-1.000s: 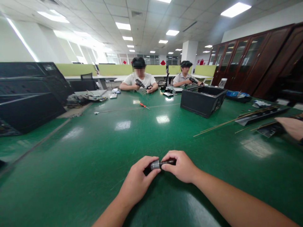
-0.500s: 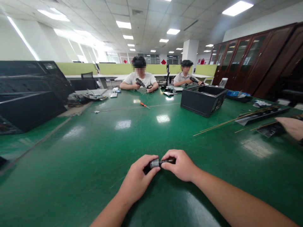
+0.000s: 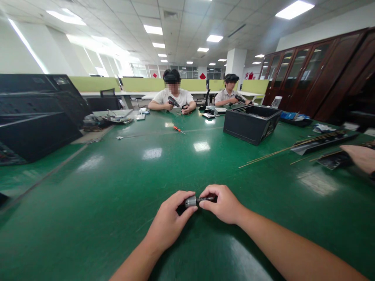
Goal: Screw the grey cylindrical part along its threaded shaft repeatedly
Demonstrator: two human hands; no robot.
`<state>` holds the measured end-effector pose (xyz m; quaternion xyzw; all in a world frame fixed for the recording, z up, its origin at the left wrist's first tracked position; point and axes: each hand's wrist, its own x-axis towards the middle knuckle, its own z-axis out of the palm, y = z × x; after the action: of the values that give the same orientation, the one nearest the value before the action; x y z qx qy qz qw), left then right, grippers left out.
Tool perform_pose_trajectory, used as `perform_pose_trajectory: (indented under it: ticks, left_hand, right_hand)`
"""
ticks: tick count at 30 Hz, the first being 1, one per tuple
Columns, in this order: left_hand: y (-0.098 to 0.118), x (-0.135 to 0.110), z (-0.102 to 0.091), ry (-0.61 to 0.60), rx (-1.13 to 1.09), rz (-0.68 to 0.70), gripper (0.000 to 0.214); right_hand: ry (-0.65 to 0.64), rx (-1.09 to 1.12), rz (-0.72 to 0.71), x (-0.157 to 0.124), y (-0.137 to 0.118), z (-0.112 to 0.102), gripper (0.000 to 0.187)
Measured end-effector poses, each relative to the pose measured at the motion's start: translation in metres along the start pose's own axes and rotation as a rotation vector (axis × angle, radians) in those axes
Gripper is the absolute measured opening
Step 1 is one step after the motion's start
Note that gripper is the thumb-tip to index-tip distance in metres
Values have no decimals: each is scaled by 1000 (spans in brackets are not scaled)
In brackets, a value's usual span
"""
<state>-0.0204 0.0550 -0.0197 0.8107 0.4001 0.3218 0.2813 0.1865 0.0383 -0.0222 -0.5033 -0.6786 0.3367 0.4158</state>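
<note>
Reaches in from the bottom edge with both bare arms, slanting the left forearm up and to the right, stretching the right forearm in from the lower right corner. Holds the left hand (image 3: 167,221) and the right hand (image 3: 226,204) near each other over the front middle of the green desk (image 3: 123,183), turned inward, backs upward. Curls the left fingers (image 3: 184,194) around a silver cylinder (image 3: 191,201), clasping from the far side with the fingers and from the near side with the thumb. Pinches a dark ridged rod (image 3: 202,200) in the right fingers (image 3: 210,190), bent close against the thumb. Lines up cylinder and rod end to end between the hands. Cannot tell joined from merely touching at the meeting point. Faces a red screwdriver (image 3: 177,128) well beyond the hands, and a black case (image 3: 244,127) farther right.
</note>
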Motion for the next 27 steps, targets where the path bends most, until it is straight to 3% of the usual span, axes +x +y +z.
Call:
perform_pose_trajectory:
  ticks: [27]
  left_hand:
    - [2, -1, 0, 52, -14, 23, 28]
  right_hand:
    - [-11, 2, 8, -1, 2, 0, 5]
